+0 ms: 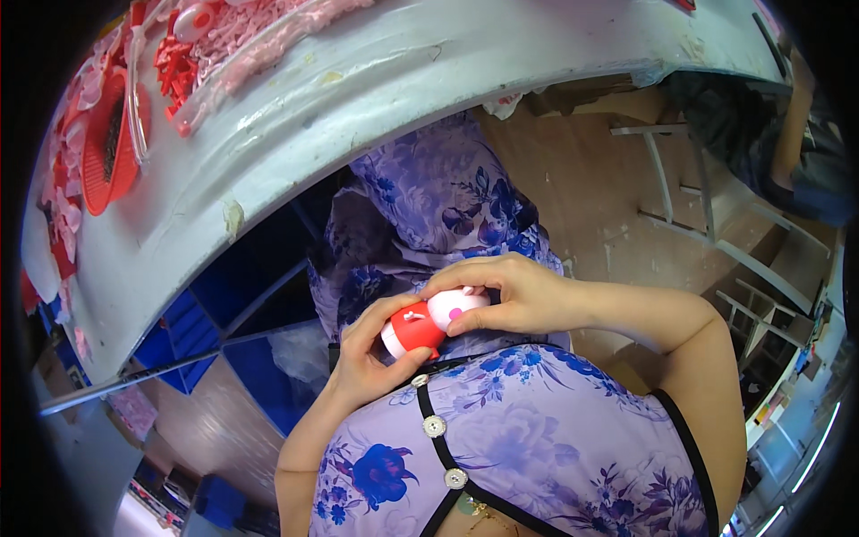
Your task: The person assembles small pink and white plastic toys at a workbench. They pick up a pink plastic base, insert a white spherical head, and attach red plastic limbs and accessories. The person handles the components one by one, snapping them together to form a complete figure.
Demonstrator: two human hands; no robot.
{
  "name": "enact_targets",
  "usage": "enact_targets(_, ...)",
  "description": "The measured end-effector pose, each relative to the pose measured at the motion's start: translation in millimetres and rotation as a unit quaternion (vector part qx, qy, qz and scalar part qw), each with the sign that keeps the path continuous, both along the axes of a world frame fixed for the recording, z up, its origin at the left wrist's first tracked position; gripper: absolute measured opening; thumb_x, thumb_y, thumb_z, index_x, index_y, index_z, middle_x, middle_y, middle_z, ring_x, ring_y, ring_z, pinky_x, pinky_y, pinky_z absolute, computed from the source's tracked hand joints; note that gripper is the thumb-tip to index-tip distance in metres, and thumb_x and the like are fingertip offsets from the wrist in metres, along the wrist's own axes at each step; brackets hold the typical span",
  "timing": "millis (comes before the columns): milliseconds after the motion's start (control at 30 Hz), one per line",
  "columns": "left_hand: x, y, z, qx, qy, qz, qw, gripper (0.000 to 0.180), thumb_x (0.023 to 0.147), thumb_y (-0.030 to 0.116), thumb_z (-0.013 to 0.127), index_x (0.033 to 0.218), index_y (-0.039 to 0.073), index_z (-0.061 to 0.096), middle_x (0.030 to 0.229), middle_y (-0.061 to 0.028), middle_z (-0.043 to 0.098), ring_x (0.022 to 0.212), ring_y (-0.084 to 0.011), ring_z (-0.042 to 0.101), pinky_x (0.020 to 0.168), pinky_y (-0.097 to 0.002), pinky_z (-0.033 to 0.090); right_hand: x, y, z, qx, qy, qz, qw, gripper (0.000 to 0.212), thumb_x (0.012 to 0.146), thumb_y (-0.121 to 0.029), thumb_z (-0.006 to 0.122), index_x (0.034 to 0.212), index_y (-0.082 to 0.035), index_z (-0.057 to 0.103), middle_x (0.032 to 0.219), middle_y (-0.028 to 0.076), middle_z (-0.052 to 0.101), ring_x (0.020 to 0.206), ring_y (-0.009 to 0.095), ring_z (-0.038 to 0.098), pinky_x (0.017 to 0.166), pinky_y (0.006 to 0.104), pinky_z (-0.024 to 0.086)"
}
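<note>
I can see the left hand [365, 351] gripping a small toy figure [424, 328] by its red body [416, 333] while the right hand [512, 288] clasps its pale pink head [446, 310], close to a flowered top [528, 430] and apart from the white counter [268, 116].

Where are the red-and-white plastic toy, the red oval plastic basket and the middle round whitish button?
Red-and-white plastic toy [424, 333]: head view, red body.
Red oval plastic basket [106, 190]: head view, side wall.
Middle round whitish button [434, 426]: head view, front.
</note>
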State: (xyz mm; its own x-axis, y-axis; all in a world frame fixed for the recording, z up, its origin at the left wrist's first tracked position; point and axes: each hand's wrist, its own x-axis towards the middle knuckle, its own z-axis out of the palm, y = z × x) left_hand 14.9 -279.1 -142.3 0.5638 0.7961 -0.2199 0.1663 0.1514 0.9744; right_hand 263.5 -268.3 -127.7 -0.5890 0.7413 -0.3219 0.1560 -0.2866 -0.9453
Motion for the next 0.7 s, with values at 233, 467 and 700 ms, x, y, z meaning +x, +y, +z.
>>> enact_targets(233,-7,-6,1,-0.008,0.04,-0.027,0.999,0.057,0.068,0.017,0.082,0.115,0.0,0.055,0.109,-0.0174,0.063,0.098,-0.028,0.064,0.083,-0.0339,0.051,-6,-13,-3,0.023,-0.015,-0.015,1.0,0.041,0.083,-0.025,0.069,0.116,-0.003,0.06,0.116,0.014,0.062,0.104,0.027,0.061,0.089,0.0341,0.049)
enact_targets(467,-7,-2,6,0.081,0.075,-0.05,0.993,0.056,0.068,0.019,0.083,0.113,0.0,0.055,0.104,-0.0169,0.063,0.094,-0.0294,0.065,0.079,-0.034,0.052,-6,-12,1,0.03,-0.024,-0.006,0.999,0.041,0.082,-0.025,0.07,0.115,-0.003,0.059,0.114,0.014,0.061,0.104,0.027,0.06,0.088,0.0352,0.048)
enact_targets(700,-2,-6,6,0.117,0.068,-0.025,0.99,0.055,0.068,0.019,0.083,0.11,-0.001,0.054,0.104,-0.0175,0.063,0.092,-0.0292,0.065,0.079,-0.0342,0.052,-11,-1,5,0.175,-0.071,0.038,0.981,0.039,0.074,-0.02,0.074,0.104,-0.001,0.059,0.098,0.014,0.06,0.095,0.031,0.057,0.083,0.0382,0.046)
